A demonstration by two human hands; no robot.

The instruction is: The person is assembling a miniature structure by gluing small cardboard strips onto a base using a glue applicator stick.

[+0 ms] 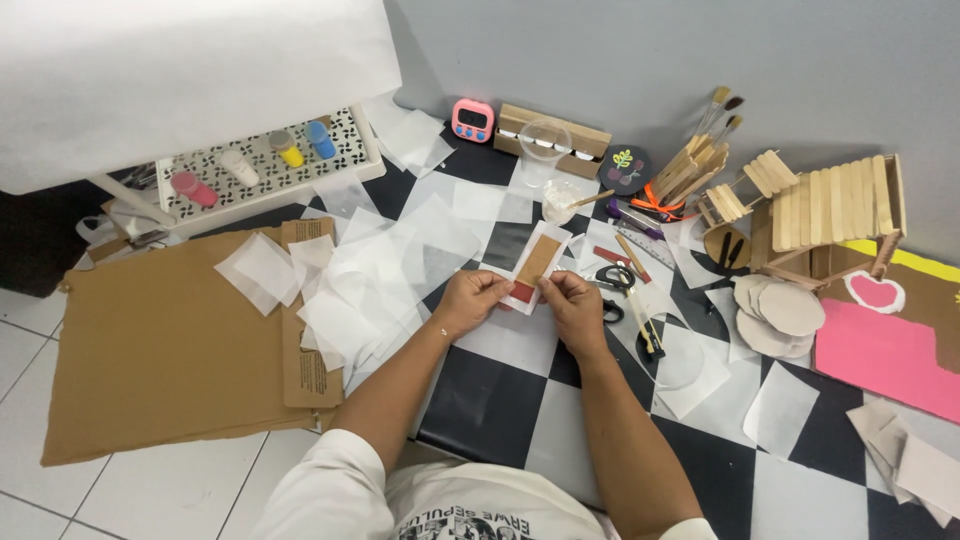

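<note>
My left hand [470, 300] and my right hand [572, 299] pinch the near end of a long strip of translucent white paper [534, 265] with a brown and red piece lying inside it. The strip lies on the black-and-white checkered mat [490, 400], pointing away from me. Each hand grips one near corner of the strip, thumbs on top.
Several sheets of white paper [380, 270] lie left of my hands, over flat brown cardboard [160, 350]. Scissors [615, 280], pencils, cardboard discs [780, 315], a stick house [830, 215], brushes, a cup [543, 145], a pink timer [472, 120] and a rack of paint bottles [260, 160] surround them.
</note>
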